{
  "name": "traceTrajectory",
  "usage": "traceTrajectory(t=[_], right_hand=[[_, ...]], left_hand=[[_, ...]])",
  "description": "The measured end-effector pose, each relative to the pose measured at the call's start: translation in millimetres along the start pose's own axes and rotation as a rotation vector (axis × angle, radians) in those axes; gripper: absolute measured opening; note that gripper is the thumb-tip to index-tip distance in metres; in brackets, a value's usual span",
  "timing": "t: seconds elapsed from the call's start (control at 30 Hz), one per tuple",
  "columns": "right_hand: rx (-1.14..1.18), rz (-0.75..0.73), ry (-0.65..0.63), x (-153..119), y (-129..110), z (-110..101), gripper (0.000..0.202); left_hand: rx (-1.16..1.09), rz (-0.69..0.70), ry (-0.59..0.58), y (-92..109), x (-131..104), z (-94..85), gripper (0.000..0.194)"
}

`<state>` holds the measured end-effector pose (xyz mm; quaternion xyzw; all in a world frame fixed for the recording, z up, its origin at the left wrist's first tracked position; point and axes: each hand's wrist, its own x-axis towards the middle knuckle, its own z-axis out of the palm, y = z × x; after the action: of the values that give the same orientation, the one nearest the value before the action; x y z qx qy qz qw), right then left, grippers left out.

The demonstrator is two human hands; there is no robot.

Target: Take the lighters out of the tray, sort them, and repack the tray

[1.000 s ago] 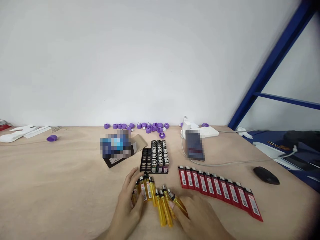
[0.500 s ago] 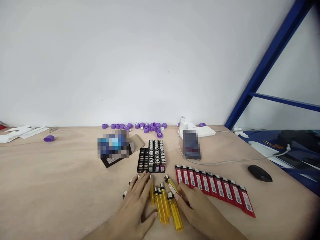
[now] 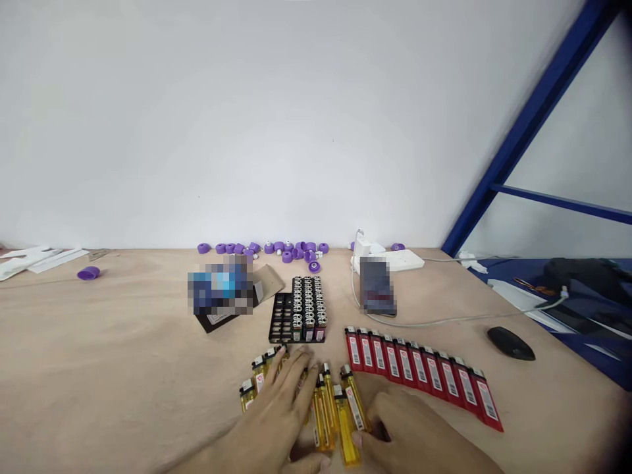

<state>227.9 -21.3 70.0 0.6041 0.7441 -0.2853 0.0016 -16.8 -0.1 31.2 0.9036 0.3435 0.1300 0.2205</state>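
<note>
Several yellow lighters [image 3: 351,401] lie side by side at the front of the table. My left hand [image 3: 276,415] rests over some of them, fingers spread, with more yellow lighters showing to its left. My right hand [image 3: 405,421] is curled at the right end of the group, its thumb against a yellow lighter. A slanting row of red lighters [image 3: 429,372] lies to the right. Beyond my hands stands a black tray [image 3: 281,319], its right part filled with upright lighters [image 3: 309,309] and its left slots bare.
A blurred blue box [image 3: 220,286] sits left of the tray. Purple caps [image 3: 288,257] lie along the wall. A phone [image 3: 378,286], a white power strip [image 3: 405,260], a cable and a black mouse [image 3: 511,343] are at the right.
My left hand has shifted slightly right, uncovering yellow lighters at its left. My right hand has moved down and right and curled more. The yellow lighters near it have turned and slid.
</note>
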Motion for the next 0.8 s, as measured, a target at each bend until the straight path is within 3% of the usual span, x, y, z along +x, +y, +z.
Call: traceTrajectory(t=[0.13,0.27,0.43,0.6,0.8], right_hand=[[-0.068,-0.006,0.067,4.7,-1.3,-5.6,0.016],[-0.068,-0.037,0.072,8.9,-2.4,-3.8,0.018],[-0.072,0.004,0.051,7.3,-5.1,0.7,0.020],[-0.075,0.008,0.060,8.6,-4.5,0.9,0.024],[-0.164,-0.013,0.111,12.8,-0.5,6.5,0.030]], left_hand=[[-0.038,-0.003,-0.007,-1.9,8.5,14.6,0.098],[-0.022,-0.033,-0.061,7.3,18.0,15.5,0.100],[-0.035,-0.084,-0.079,24.3,25.3,-5.5,0.090],[-0.042,-0.211,-0.179,37.8,27.4,-29.4,0.091],[0.108,-0.142,-0.150,32.5,24.9,-29.4,0.088]])
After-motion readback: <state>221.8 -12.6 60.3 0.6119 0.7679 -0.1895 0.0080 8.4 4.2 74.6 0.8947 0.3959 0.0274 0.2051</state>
